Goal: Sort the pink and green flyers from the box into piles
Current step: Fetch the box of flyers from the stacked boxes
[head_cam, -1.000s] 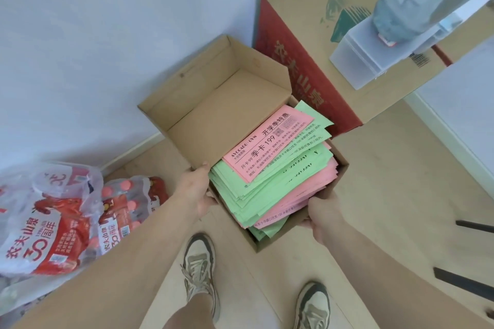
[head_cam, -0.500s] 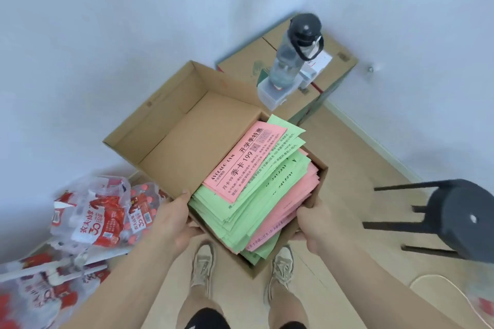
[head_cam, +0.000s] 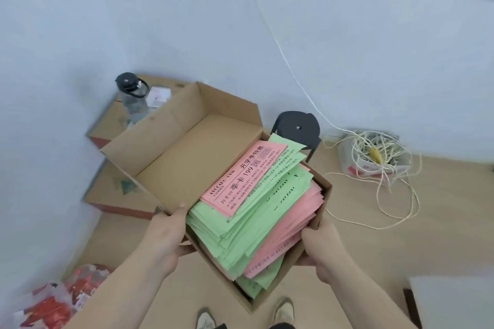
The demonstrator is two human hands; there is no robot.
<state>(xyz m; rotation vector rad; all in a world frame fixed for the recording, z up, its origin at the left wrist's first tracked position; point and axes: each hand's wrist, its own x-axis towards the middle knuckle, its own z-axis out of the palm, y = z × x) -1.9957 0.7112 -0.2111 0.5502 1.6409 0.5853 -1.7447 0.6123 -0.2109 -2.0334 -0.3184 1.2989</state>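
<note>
Observed, left to right.

A red-wrapped bottle pack (head_cam: 58, 299) lies on the floor, well outward of my left hand (head_cam: 165, 235) and below it.

Left hand: grasping the cardboard box (head_cam: 187, 155) at its left edge, thumb over the rim, fingers underneath. Beyond this hand stand stacked cartons (head_cam: 117, 189) with a water bottle (head_cam: 132, 99) on top.

The box hangs between both hands above the floor, its lid flap open on the far left side. The flyers are all inside it, unsorted. The top pink flyer (head_cam: 246, 176) lies just inward of the left thumb, near corner almost touching it, long axis running away and to the right. Under it the green flyers (head_cam: 240, 224) fan the same way, with more pink flyers (head_cam: 294, 216) toward the right wall.

Right hand (head_cam: 320, 243): grasping the box's right near corner, thumb over the rim beside the lower pink sheets.

Beyond the right hand stand a black stool (head_cam: 298, 128) and, further outward, a tangled cord (head_cam: 374, 157) on the floor.

Assessment: the left hand is nearer the top sheet, but neither hand is free. The box must be set down first; the stool and cord restrict floor space on the right.
</note>
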